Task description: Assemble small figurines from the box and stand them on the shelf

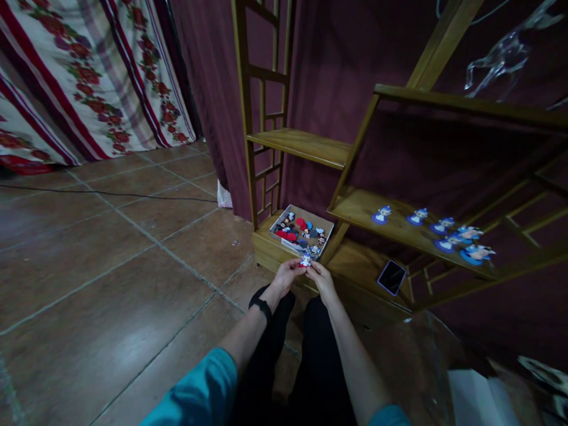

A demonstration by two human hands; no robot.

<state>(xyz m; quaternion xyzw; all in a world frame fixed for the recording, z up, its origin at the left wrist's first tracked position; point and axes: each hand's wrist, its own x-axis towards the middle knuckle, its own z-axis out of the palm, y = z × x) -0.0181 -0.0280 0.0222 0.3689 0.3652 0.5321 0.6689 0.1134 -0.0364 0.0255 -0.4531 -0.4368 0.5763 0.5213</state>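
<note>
Between my two hands is a small figurine (306, 259) with a blue-and-white body and a red base. My left hand (288, 274) pinches its left side, and my right hand (322, 278) pinches its right side. Just beyond my fingers, a shallow box (330, 229) on the low shelf holds several little figurines and red, blue and dark discs. To the right, several similar figurines stand on a raised shelf: one blue and white figurine (381, 215) at the left end, another (418, 216) beside it, and a pinkish one on a blue base (477, 254) at the right.
A wooden shelf unit (302, 145) with lattice sides stands before a dark red curtain (319, 71). A phone or tablet (391, 277) lies on the lower shelf. A clear horse-shaped ornament (501, 59) is at upper right. A black cable (110, 192) crosses the tiled floor at left.
</note>
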